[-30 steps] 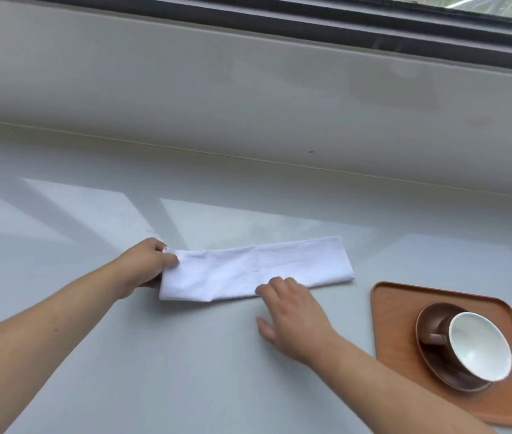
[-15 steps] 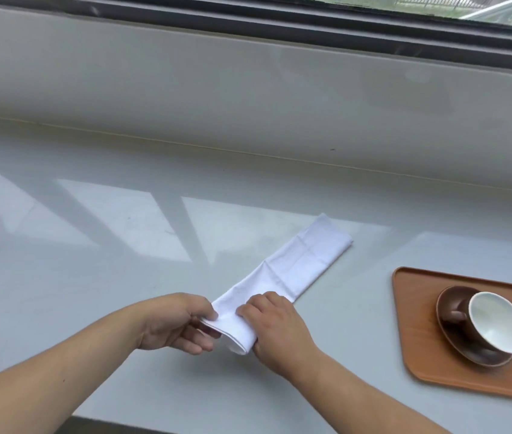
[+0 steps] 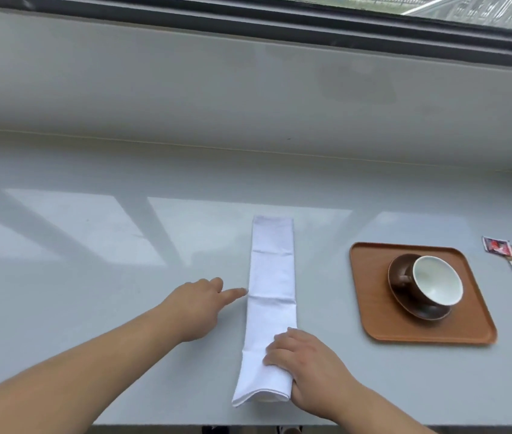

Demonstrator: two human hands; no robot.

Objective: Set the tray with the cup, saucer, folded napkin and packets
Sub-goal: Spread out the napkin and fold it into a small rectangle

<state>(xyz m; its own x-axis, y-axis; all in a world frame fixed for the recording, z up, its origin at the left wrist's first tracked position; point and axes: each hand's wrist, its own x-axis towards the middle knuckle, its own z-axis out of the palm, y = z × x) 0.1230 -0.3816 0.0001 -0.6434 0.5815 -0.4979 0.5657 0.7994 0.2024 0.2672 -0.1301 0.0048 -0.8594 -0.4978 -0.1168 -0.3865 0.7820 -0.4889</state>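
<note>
A white napkin (image 3: 272, 296), folded into a long strip, lies on the grey counter and points straight away from me. My right hand (image 3: 308, 368) grips its near end, thumb tucked at the strip's right edge. My left hand (image 3: 200, 300) rests to the strip's left, holding nothing, its index fingertip touching the strip's left edge about halfway along. To the right stands a brown wooden tray (image 3: 370, 296) with a dark brown saucer (image 3: 430, 313) and a brown cup (image 3: 436, 280), white inside, tilted on it. Two packets (image 3: 507, 253) lie on the counter beyond the tray's right side.
The grey counter (image 3: 91, 277) runs to a low wall under a dark window frame (image 3: 279, 23) at the back. Its front edge (image 3: 185, 426) is right under my forearms.
The napkin strip has swung from lying across, through a diagonal, to pointing straight away. My left hand let go of its end and now points at its edge. My right hand keeps the near end.
</note>
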